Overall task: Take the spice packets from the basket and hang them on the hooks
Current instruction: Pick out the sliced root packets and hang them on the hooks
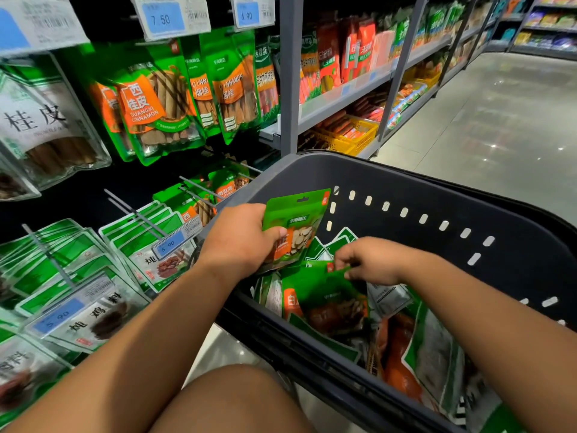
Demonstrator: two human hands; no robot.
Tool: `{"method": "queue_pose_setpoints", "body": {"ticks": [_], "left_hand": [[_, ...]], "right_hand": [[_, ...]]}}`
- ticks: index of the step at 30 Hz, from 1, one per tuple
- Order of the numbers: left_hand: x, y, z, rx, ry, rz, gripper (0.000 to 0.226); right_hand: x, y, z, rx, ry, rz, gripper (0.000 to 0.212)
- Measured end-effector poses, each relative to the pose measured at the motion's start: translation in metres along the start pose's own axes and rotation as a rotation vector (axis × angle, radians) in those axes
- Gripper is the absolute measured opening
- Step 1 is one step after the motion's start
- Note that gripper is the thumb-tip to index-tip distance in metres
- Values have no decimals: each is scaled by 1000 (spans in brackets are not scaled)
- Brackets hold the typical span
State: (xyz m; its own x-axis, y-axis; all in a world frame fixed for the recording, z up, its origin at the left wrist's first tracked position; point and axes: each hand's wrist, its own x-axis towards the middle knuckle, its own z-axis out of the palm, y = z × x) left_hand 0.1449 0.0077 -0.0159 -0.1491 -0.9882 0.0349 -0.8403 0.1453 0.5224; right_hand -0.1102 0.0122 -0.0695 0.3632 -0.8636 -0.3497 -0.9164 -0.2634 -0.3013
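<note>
Left hand (240,235) grips packet (296,220) upright, hole end up, over basket (406,182); right hand (368,260) pinches top edge of second packet (327,295); hooks (134,210) lie leftward, nearest left hand.

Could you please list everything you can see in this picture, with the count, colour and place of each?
basket: one, dark grey, right of the hook wall
held packet: one, green and orange, above the basket's left end
top packet: one, green, on the heap in the basket
heap: several packets, green, white and orange, in the basket
cinnamon packets: several, green and orange, on upper hooks
white packets: many, white and green, on lower hooks
bare hooks: a few, grey, mid wall
price tags: several, blue, at hook ends
crates: yellow, count unclear, low shelf beyond
left hand: grips the held packet
right hand: pinches the top packet's edge
</note>
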Motion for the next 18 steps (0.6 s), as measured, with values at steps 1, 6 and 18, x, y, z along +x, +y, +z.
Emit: {"method": "queue_pose_setpoints", "body": {"ticks": [1,6,18], "left_hand": [[0,0,0,8,4,3,23],[1,0,0,2,7,12,23],[3,-4,1,-111,-64,104,17]], "right_hand": [[-5,-1,-8,29,33,-6,19],[-26,2,-38,186,256,-24,7],[-28,3,-47,381,608,-22,9]]}}
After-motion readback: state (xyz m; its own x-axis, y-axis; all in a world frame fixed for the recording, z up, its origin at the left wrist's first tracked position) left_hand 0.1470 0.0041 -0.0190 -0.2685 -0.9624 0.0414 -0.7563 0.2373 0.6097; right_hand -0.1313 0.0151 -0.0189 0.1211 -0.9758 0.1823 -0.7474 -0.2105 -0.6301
